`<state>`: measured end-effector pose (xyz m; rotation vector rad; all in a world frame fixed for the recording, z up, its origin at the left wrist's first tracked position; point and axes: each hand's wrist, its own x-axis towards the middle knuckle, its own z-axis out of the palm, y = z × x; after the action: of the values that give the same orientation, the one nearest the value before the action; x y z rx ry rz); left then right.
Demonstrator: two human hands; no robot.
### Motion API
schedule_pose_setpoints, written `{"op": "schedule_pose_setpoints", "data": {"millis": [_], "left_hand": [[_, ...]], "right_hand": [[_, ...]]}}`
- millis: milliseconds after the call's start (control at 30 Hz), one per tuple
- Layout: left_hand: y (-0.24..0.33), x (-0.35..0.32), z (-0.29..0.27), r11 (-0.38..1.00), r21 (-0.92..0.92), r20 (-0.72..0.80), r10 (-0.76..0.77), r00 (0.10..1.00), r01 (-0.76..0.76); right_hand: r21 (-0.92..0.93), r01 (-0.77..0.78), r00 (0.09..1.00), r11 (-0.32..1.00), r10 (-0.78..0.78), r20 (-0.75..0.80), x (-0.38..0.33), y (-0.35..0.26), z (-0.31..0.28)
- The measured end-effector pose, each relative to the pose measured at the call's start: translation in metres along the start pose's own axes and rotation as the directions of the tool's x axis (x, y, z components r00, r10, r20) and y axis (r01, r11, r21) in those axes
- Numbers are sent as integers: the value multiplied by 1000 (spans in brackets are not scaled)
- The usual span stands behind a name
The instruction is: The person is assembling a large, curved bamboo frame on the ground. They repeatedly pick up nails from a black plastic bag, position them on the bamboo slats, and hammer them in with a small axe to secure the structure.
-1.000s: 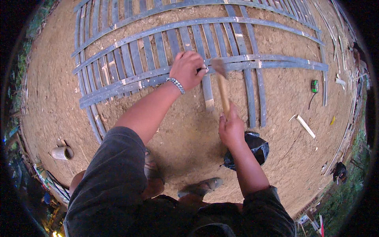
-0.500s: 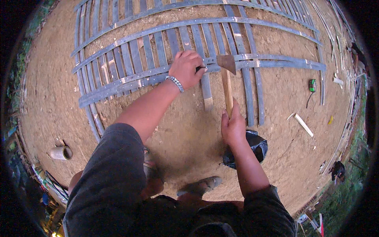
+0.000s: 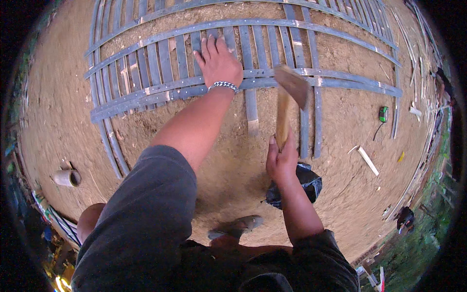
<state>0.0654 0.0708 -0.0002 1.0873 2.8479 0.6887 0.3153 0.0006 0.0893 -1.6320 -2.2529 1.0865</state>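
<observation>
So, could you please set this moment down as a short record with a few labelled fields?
Setting: bare earth ground, outdoors
Main work piece: grey slatted lattice of flat strips lying on the ground
Left hand: palm down, pressed on the lattice, metal bracelet at the wrist
Right hand: gripping the wooden handle of a hatchet, its blurred blade raised over the strips
Nearby: black bag, green tape measure, short tube, loose strip

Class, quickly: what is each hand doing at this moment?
Left hand: open, pressed flat on the slat panel.
Right hand: closed around the hammer handle.
</observation>
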Motion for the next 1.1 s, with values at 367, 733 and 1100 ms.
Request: {"op": "schedule_pose_setpoints", "data": {"millis": [367,733,1100], "left_hand": [[-4,-3,6,999,-19,-9,30,999,-31],[-1,-3,5,1000,-11,-1,26,1000,-26],[-1,6,9,999,-24,-22,30,999,-31]], "right_hand": [[-34,120,990,992,-122,-72,6,4,0],[-87,221,974,971,-225,-35,14,15,-4],[-150,125,991,981,-116,66,21,26,-1]]}}
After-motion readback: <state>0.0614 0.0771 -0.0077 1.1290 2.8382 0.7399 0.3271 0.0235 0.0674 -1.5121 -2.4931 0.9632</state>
